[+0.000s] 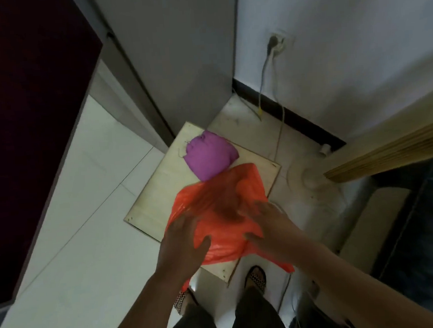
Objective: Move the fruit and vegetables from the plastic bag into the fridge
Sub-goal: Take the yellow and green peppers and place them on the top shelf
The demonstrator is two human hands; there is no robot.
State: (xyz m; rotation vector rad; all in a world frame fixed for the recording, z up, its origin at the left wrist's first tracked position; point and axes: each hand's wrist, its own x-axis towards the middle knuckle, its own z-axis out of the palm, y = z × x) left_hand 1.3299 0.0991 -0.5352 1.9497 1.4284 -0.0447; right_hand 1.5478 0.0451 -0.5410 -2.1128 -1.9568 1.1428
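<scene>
An orange plastic bag lies crumpled on a low pale wooden board in front of me. My left hand grips the bag's near left side, thumb pressed into the plastic. My right hand holds its near right side. Whatever is inside the bag is hidden by the blurred plastic. A purple bundle sits on the board just beyond the bag. The grey fridge stands behind the board, and its dark door hangs open at the left.
A white wall with a socket and plug is at the right, and cables trail down to the tiled floor. A wooden furniture edge juts in from the right. My sandalled feet stand at the board's near edge.
</scene>
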